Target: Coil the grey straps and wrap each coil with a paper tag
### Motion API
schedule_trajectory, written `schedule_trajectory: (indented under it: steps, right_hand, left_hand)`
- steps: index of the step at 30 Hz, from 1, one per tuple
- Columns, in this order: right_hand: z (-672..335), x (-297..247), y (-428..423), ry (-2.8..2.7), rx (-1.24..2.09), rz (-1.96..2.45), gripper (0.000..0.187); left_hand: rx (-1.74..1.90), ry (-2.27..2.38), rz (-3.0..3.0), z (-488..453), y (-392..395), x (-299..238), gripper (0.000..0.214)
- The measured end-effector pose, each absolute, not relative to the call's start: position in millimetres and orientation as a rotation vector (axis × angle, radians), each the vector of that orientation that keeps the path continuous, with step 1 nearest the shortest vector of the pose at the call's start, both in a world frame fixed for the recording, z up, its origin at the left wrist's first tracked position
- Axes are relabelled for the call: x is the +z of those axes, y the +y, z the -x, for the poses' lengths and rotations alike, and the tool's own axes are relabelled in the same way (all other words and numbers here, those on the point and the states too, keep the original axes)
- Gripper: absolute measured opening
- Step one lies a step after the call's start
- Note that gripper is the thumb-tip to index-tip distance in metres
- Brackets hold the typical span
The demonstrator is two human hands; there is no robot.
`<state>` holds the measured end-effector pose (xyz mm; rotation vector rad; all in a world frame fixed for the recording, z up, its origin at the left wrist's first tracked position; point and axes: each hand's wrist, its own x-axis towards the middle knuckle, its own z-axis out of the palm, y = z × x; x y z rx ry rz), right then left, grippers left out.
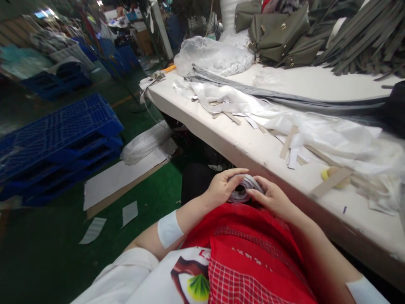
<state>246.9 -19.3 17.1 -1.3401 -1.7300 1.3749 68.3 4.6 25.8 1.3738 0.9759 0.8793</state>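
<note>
A ring-shaped roll of glossy grey strip (249, 182), with a dark round hole in its middle, is held up between the person's two hands, at the front of the waist. The left hand (224, 185) grips it from its left side, fingers laid along the upper rim and thumb on the near face. The right hand (271, 195) grips it from its right side, thumb bent towards the hole and fingers closed on the outer rim.

Just below the roll is a red apron with a white grid pattern (249, 240); whether the two touch cannot be told. Beyond the roll, and apart from it, runs the long off-white tabletop (262, 147). On it, to the right of the roll, a yellow ring-shaped roll of tape (325, 173) lies partly under a flat taupe strip (332, 182). Farther beyond the roll are crumpled lengths of thin white material (278, 112), a bundle of long dark grey strips (253, 90), a clear plastic bag (215, 55) and olive-green bags with metal fittings (281, 36). Well to the left of the roll, stacked blue plastic pallets (57, 135) and a flat white board (123, 179) lie on the green floor (155, 188).
</note>
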Motion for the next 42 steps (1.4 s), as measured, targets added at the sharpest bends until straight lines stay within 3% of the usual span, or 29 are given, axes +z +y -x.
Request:
schedule_trajectory:
  steps: [3, 6, 11, 14, 18, 23, 30, 33, 38, 42]
  right_hand:
    - [-241.4, 12.4, -22.8, -1.65, 1.261, 1.313, 0.039]
    - [-254.1, 17.0, -20.0, -1.685, 1.397, 1.325, 0.042]
    - [-284.8, 32.0, -15.7, -2.252, 1.833, 1.231, 0.04]
    - [-284.2, 23.8, -22.4, -2.278, 1.833, 1.244, 0.037]
    - [-274.5, 2.2, -45.4, -1.992, 1.877, 1.369, 0.04]
    - [-269.8, -4.1, -64.9, -1.742, 2.003, 1.206, 0.037]
    - [-261.6, 2.5, -57.5, -1.922, 1.969, 1.182, 0.038]
    - [-263.9, 22.7, -56.3, -2.047, 1.718, 1.433, 0.038]
    - [-297.3, 61.7, -51.5, -1.957, 0.864, 1.763, 0.018]
    - [-347.5, 51.8, -47.3, -1.988, 0.134, 2.065, 0.044]
  left_hand:
    - [1.068, 1.091, -1.047, -79.9, -2.0, 18.2, 0.048]
    - [1.045, 1.103, -0.995, -83.2, -7.6, 12.8, 0.049]
    - [0.38, 1.001, -1.662, -79.7, -21.5, 10.5, 0.047]
    - [0.16, 0.968, -1.78, -79.0, -31.8, 2.7, 0.056]
    - [0.312, 0.903, -1.643, -69.2, -40.1, -10.2, 0.044]
    - [0.38, 0.84, -1.544, -53.6, -37.6, -9.0, 0.039]
    - [0.303, 0.822, -1.744, -63.3, -33.0, 2.7, 0.037]
    - [0.295, 0.86, -1.725, -63.0, -34.6, 1.3, 0.037]
    - [0.279, 0.858, -1.57, -57.0, -31.8, -6.9, 0.041]
    - [0.286, 0.803, -1.413, -54.0, -26.1, -11.5, 0.044]
